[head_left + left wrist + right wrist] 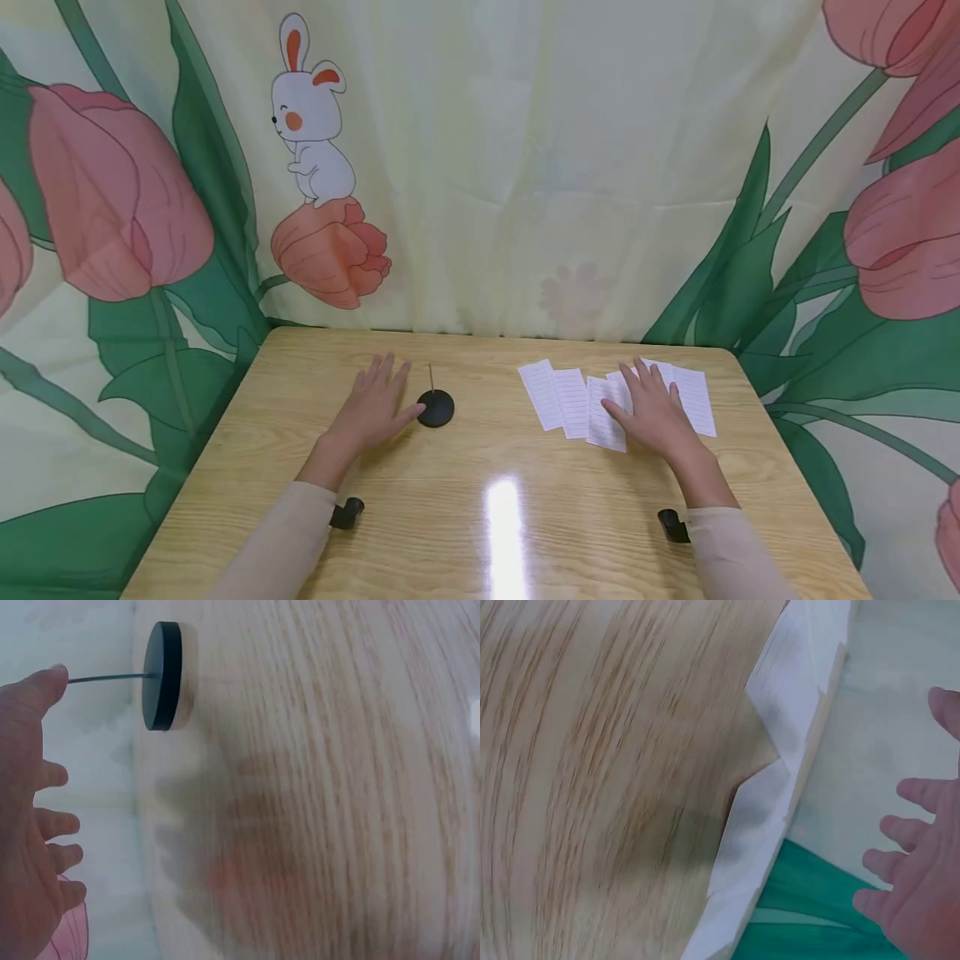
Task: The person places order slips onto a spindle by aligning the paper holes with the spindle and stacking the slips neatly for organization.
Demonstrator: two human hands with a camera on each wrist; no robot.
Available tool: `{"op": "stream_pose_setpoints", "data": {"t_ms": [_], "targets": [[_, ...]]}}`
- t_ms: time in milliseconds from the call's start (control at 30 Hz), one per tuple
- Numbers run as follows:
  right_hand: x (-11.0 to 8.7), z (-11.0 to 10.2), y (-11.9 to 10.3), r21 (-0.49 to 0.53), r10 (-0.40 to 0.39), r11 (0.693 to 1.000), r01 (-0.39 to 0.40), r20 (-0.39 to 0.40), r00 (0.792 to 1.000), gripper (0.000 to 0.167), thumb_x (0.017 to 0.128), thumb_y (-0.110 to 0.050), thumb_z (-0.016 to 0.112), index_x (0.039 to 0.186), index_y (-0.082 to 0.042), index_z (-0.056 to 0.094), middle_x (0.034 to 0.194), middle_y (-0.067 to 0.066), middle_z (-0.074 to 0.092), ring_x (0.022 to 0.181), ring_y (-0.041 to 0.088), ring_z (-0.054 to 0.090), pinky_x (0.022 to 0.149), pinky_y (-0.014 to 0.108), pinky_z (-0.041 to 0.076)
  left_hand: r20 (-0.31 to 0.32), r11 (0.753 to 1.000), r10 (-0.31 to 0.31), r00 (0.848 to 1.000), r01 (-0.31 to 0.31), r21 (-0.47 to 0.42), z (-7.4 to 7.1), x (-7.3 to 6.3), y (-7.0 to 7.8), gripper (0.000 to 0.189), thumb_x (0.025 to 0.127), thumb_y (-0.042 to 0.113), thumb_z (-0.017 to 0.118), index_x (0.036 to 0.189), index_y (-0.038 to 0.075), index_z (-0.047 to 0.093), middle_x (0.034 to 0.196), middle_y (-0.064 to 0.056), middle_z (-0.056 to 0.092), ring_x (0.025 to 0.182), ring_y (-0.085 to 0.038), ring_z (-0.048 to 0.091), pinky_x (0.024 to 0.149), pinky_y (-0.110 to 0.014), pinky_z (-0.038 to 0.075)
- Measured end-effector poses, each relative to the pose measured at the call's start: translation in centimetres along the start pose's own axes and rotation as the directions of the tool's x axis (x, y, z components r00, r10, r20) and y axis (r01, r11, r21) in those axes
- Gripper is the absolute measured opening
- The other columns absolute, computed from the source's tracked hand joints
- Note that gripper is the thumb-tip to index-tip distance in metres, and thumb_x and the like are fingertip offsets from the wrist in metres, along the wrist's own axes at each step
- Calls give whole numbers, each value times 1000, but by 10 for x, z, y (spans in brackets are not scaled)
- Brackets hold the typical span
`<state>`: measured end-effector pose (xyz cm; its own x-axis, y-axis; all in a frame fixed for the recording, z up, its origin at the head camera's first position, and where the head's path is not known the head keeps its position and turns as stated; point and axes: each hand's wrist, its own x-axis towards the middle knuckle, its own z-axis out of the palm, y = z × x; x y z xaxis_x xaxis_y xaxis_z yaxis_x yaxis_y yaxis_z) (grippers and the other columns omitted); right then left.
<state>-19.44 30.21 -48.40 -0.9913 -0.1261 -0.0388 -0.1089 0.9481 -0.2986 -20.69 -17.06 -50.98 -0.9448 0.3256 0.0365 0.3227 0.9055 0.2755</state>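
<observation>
A black round base with a thin upright metal spike, a bill spike by its look [437, 409], stands on the table left of the middle. My left hand [373, 403] is just left of it, fingers spread and holding nothing. In the left wrist view the thumb [46, 686] appears near the spike's tip; whether they touch I cannot tell. Several white lined paper slips [605, 414] lie fanned out on the right side. Over them hovers my right hand [654, 410], its fingers spread, hiding part of the slips. A gap shows between that hand and the papers [754, 817] in the right wrist view.
The wooden table [420, 533] has a bright light reflection near its front middle. A curtain [480, 167] printed with tulips and a rabbit hangs behind the far edge. Black wrist cameras [347, 513] stick out at both sleeves.
</observation>
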Motion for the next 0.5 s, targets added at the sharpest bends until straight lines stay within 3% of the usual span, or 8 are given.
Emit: {"op": "stream_pose_setpoints", "data": {"t_ms": [233,500], "targets": [[-4,-5,22,23,30,999,-31,17,999,83,104,-49,55,162,1,24,167,32,14,152,55,14,117,75,14,5,999,22,1000,-22,-47,10,3,0,88,99,60,57,162,5,29,168,-27,22,157,-47,16,123,-64,19],[-5,-8,44,53,72,996,-73,28,997,87,103,-56,50,162,0,21,167,33,13,151,55,17,116,74,20,23,983,29,999,-25,-180,20,6,8,92,96,61,63,162,7,30,169,-22,23,157,-42,19,125,-60,19]]}}
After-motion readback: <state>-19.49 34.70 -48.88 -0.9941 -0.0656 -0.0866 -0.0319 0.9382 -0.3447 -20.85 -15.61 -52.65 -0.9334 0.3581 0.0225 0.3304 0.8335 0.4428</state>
